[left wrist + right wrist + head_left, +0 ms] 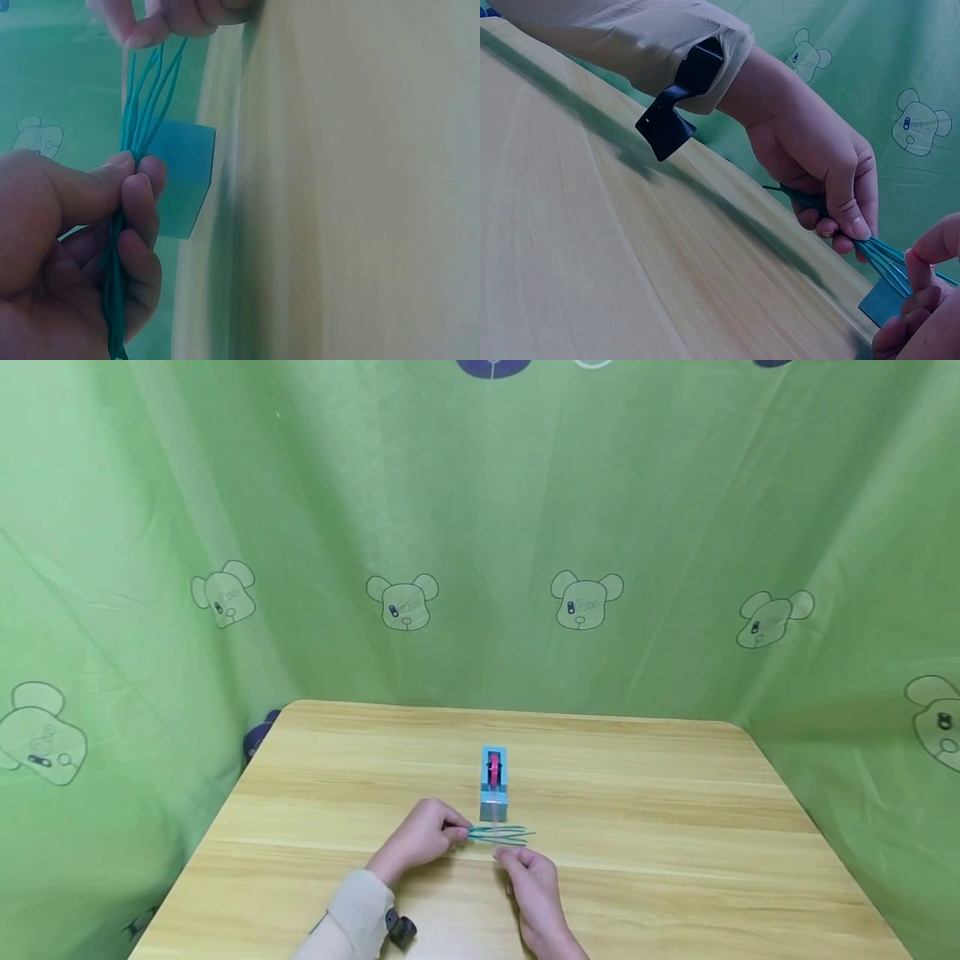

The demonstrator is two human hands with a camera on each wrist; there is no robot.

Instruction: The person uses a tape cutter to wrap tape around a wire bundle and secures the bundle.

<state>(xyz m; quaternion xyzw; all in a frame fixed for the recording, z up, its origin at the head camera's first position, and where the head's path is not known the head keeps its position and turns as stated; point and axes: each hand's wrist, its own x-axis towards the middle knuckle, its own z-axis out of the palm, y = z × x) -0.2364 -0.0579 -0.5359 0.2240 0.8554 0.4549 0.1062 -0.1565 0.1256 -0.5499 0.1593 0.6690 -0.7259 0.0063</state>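
My left hand [429,832] grips a bundle of thin green strands [116,307] near its middle, between thumb and curled fingers. Past the fingertips the strands fan out toward the right. My right hand [534,889] pinches the end of a clear tape strip [124,75] between thumb and forefinger, on the near side of the bundle. From there the strip runs back across the fanned ends to a blue tape dispenser [486,811], which holds a pink-cored roll [494,770]. In the left wrist view the dispenser is partly hidden behind the left fingers.
The wood-grain table [637,793] extends around the hands and dispenser. Green curtains [480,660] with bear-head prints hang behind it and at both sides. A black camera mount [667,131] sits at the left sleeve's cuff.
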